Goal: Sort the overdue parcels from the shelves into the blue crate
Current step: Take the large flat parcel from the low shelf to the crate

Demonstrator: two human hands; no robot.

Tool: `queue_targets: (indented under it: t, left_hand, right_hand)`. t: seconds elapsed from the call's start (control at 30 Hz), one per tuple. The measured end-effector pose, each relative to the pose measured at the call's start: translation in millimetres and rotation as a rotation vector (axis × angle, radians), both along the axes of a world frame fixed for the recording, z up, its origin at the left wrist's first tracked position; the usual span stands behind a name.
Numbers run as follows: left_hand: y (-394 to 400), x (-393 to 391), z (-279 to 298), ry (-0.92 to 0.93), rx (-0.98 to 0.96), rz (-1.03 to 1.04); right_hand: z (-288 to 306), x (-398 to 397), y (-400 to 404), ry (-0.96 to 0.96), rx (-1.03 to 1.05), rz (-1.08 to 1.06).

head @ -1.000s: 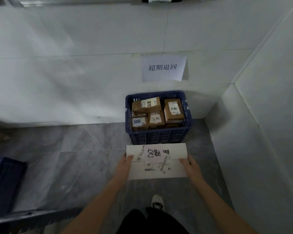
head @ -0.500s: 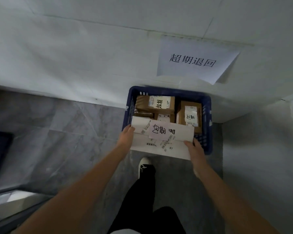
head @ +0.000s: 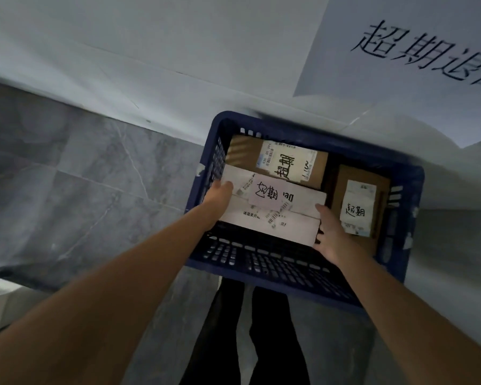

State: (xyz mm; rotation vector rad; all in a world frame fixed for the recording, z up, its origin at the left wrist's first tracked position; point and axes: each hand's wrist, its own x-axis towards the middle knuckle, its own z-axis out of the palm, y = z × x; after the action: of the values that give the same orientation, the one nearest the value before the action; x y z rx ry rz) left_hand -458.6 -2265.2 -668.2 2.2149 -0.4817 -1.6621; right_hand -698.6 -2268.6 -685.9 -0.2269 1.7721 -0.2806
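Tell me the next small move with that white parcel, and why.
Probably lower it the rest of the way and let go. Both the left hand and right hand hold the white parcel by its ends, already inside the blue crate, beside the brown parcels marked overdue.

Tight fit inside the blue crate (head: pixel 272 262): a brown box (head: pixel 292 162) blocks the far side, another brown box (head: pixel 358 201) crowds the right wall, and the white parcel (head: pixel 272 215) fills the middle. Only a dark gap along the near wall is open; grey floor (head: pixel 81 176) lies free to the left.
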Motion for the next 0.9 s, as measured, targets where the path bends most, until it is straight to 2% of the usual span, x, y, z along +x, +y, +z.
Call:
queue_targets:
  t: [0.27, 0.37, 0.47, 0.57, 0.63, 0.7, 0.77, 0.9]
  left_hand:
    - [-4.8, 2.0, -19.4, 0.016, 0.035, 0.05]
    - [-4.0, -0.9, -15.2, -0.019, -0.033, 0.07]
    - [6.9, -6.2, 1.6, -0.103, -0.148, 0.127]
    - [27.3, -15.6, 33.1, -0.172, -0.22, 0.183]
    - [42.2, -18.2, 63.7, -0.194, -0.248, 0.142]
    - [55.2, -16.5, 99.2, -0.278, -0.272, -0.006]
    - [66.6, -9.0, 135.6, -0.458, -0.304, -0.187]
    - [92.6, 24.9, 223.9, -0.842, -0.338, -0.547]
  right_hand:
    - [-33.7, 5.7, -6.0, -0.046, 0.041, 0.039]
    - [-28.6, 2.6, -11.3, -0.017, 0.04, 0.014]
    - [-12.6, 6.5, -13.9, 0.067, -0.033, 0.109]
    - [21.0, 13.1, -16.9, 0.105, -0.135, 0.3]
    - [58.3, 22.7, -22.9, 0.12, -0.189, 0.44]
    - [106.5, 37.7, -30.9, 0.155, -0.283, 0.6]
    - [153.5, 56.3, -38.4, 0.192, -0.422, 0.802]
    - [249.3, 101.7, -46.1, 0.148, -0.804, 1.325]
